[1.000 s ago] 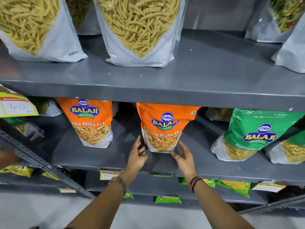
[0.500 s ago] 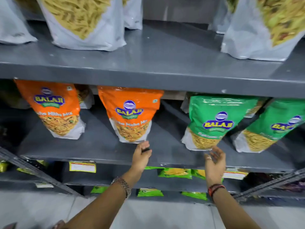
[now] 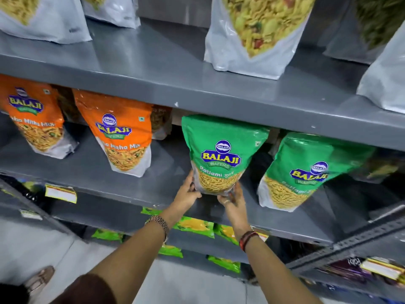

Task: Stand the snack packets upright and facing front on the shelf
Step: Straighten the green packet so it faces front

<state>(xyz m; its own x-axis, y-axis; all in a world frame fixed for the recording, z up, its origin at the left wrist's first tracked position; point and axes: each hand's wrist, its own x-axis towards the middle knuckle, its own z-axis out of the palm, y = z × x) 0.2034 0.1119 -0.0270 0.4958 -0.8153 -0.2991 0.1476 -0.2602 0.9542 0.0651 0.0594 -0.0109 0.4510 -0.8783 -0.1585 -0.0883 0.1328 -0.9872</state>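
Head view, inspector to clerk.

**Inspector:** Where does the item stand?

**Clerk:** The green Ratlami Sev packet (image 3: 221, 154) is on the middle shelf (image 3: 131, 189), near the front edge, label outward. It sits between the orange Mitha Mix packet (image 3: 122, 137) on its left and a second green packet (image 3: 306, 172), which leans to one side.

**Inspector:** And the hands?

**Clerk:** The left hand (image 3: 188, 191) is closed on the packet's lower left corner. The right hand (image 3: 232, 198) cups the base from the right, fingers (image 3: 237, 187) curled onto the clear bottom panel. Both are gripping it at its foot.

**Inspector:** How will it handle?

**Clerk:** My judgement: light, soft, glossy film, so probably slippery. The contents are loose and will settle downward, which helps it stand if the gusseted base is spread flat. The sev inside looks brittle; squeezing the middle risks crushing it.

**Inspector:** Recommended hold?

**Clerk:** Stay low, at the two bottom corners, as at present. The top tucks under the upper shelf (image 3: 197, 84), so any lift should be slight. The leaning neighbour appears to need the same treatment.
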